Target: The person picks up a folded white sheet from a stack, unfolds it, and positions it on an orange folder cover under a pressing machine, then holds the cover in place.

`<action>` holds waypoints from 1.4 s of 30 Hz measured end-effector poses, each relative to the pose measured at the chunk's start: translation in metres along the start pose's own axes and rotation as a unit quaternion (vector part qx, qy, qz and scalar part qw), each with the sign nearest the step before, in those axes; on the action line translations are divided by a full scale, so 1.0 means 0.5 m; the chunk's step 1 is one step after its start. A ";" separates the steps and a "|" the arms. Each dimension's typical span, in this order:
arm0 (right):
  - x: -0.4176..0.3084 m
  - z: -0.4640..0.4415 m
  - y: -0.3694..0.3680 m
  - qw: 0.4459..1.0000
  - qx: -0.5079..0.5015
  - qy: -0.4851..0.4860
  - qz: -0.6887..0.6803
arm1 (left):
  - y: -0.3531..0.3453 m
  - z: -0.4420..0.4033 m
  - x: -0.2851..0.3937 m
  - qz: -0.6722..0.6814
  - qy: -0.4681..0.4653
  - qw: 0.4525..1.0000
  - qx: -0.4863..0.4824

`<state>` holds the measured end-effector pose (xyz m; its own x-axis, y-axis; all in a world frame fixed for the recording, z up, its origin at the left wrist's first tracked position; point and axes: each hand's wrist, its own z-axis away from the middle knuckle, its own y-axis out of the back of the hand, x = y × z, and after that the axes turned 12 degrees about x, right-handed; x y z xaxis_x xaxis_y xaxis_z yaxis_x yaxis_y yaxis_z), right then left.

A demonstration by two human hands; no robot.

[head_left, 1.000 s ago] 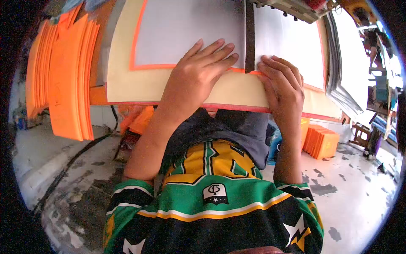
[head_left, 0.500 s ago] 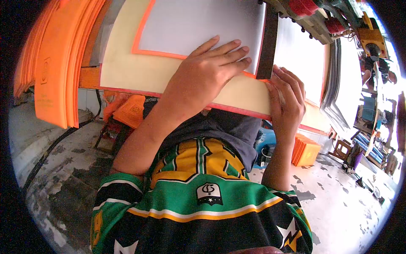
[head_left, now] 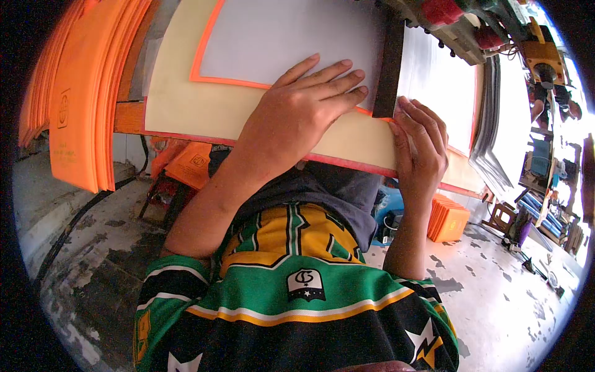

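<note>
My left hand (head_left: pixel 310 102) lies flat with its fingers spread on a white sheet (head_left: pixel 273 37) that has an orange border. This sheet rests on a cream board (head_left: pixel 186 105) with a red edge. A dark bar (head_left: pixel 389 68) crosses the sheet just beyond my fingertips. At the bar's near end, my right hand (head_left: pixel 423 136) has its thumb and curled fingers closed at the orange edge of the sheet. A second bright white sheet (head_left: pixel 437 80) extends right of the bar.
Stacked orange folders (head_left: pixel 80 118) hang over the table's left end. Machine parts with red pieces (head_left: pixel 441 11) are above right. More orange folders (head_left: pixel 448 220) stand on the floor at right, and others (head_left: pixel 191 164) lie beneath the table. A black cable (head_left: pixel 80 214) runs along the floor at left.
The dark bar has shifted slightly left and now covers the orange strip beside it, with a darker shadow on the sheet. Both hands stay nearly in place.
</note>
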<state>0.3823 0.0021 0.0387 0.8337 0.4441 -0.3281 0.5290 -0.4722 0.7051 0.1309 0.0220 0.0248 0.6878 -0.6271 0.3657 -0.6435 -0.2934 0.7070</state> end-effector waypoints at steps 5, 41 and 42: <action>-0.002 0.000 0.000 1.000 0.002 -0.003 -0.002 | 0.001 0.000 0.003 -0.003 -0.001 1.000 0.003; 0.098 0.159 0.123 0.964 0.203 -0.097 0.143 | 0.162 0.173 -0.060 -0.146 0.163 0.967 0.132; 0.074 0.163 0.122 0.968 0.195 -0.087 0.135 | 0.152 0.179 -0.046 -0.097 0.129 0.978 0.131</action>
<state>0.4583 -0.0725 0.0184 0.9461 0.1453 -0.2894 0.2789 -0.8197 0.5002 0.0361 -0.0503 0.0159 0.8459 -0.3482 0.4040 -0.5328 -0.5854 0.6111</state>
